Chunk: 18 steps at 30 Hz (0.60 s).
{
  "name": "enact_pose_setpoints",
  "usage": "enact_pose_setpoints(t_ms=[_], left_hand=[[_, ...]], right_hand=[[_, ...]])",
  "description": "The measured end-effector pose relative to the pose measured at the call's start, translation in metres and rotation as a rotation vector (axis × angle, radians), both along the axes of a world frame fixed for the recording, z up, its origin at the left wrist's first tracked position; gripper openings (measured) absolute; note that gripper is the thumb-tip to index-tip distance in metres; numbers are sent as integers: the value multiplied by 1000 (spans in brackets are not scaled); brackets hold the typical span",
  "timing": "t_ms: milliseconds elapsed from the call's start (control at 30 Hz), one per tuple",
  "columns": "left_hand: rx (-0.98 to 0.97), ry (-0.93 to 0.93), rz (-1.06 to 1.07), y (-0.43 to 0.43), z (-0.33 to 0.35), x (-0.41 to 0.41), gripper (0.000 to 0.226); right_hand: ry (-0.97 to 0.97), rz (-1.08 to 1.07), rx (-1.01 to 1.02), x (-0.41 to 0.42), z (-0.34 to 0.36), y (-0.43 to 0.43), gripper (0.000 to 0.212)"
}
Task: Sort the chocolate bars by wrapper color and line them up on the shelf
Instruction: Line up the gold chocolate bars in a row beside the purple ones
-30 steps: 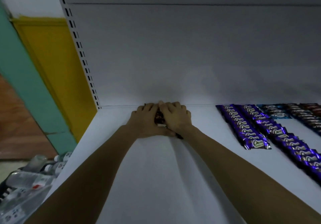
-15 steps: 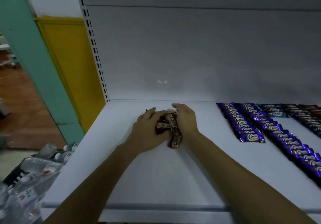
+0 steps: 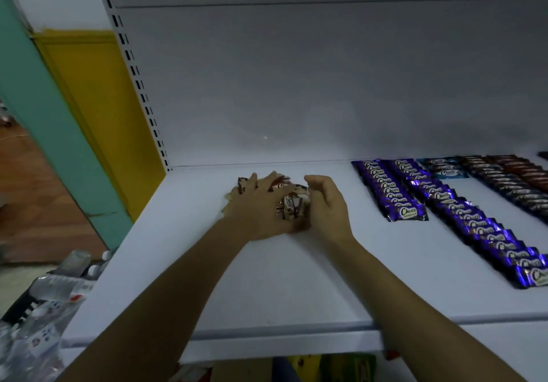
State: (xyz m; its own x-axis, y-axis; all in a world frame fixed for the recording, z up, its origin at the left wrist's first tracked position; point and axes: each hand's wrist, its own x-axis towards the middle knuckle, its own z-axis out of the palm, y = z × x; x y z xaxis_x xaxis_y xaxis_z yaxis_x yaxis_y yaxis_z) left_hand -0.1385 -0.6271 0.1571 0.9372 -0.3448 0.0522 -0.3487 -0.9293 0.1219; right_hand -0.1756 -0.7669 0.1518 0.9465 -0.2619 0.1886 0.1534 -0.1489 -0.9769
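Now we have the heap of glossy brown-and-cream wrapped chocolate bars point(image 3: 292, 203) lying near the back of the flat white metal shelf point(image 3: 296, 278), well to the left of the rows already laid. Our left hand point(image 3: 258, 203) lies over the heap with its fingers straight and spread, pressing the bars down. Our right hand point(image 3: 326, 203) stands against the heap's right edge with its fingers curled; we cannot tell whether they pinch a bar or only nudge it.

To do this step well, we judge that the left palm should press lightly, since such wrappers look slippery. We would square the bars together, then draw them out one at a time toward the shelf's front edge, labels up and overlapping, as in the long row of shiny purple wrapped bars point(image 3: 391, 195) to the right, with bare shelf left between colours.

Most of the heap is hidden under the left hand, so we cannot count it, and its print is blurred. The dark brown wrapped bars point(image 3: 510, 180) at far right run out of view. In this dim light we can hardly tell their shades apart.
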Motion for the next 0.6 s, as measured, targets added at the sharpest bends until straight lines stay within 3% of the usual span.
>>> enact_pose_setpoints(t_ms=[200,400,533,600], left_hand=[[-98,-167,-6,9,3,10,61],[-181,-167,-76,13,19,23,41],[-295,-204,-64,16,22,28,35],[-384,-232,-59,20,25,30,34]], right_hand=[[-27,-98,9,1,-4,-5,29],[-24,-99,-96,1,-3,-5,26],[-7,-115,-325,4,-5,-2,29],[37,-156,-619,7,-7,1,27]])
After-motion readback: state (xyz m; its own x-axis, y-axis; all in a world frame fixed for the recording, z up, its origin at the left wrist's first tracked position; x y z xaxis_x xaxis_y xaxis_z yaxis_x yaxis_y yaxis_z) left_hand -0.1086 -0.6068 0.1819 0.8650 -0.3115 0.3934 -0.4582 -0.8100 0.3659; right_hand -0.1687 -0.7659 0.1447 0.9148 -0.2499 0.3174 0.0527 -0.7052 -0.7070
